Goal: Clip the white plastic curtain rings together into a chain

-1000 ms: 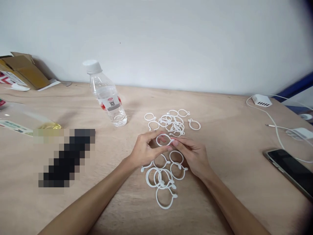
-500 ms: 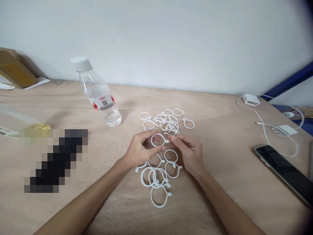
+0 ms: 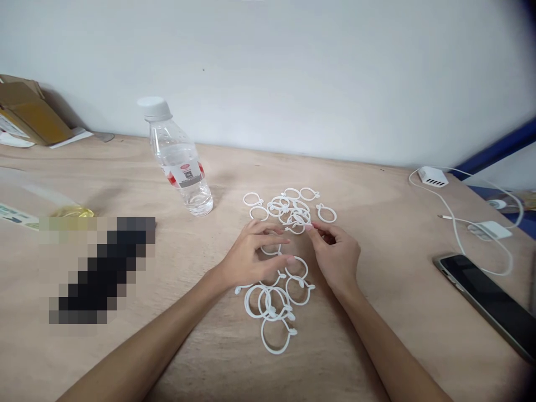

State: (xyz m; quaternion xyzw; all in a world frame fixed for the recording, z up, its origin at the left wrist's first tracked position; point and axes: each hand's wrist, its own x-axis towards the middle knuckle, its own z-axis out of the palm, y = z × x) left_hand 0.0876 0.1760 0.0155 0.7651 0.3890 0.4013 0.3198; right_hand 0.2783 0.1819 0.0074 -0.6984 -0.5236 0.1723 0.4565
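Several white plastic rings lie in a far pile [image 3: 288, 205] and a near pile [image 3: 272, 304] on the wooden table [image 3: 377, 312]. My left hand [image 3: 251, 254] is curled over one white ring [image 3: 270, 250], thumb and fingers closed on it just above the near pile. Reaching forward, my right hand [image 3: 337, 254] has its fingertips pinched on a ring [image 3: 296, 226] at the near edge of the far pile.
A clear water bottle [image 3: 180, 162] stands left of the far pile. A dark phone [image 3: 489, 301] lies at the right, with a white charger [image 3: 433, 177] and cables behind it. A cardboard box [image 3: 25, 111] sits at the far left by the wall.
My right hand has let go of the ring held between both hands and moved forward to the far pile. My left hand has lowered that ring toward the near pile.
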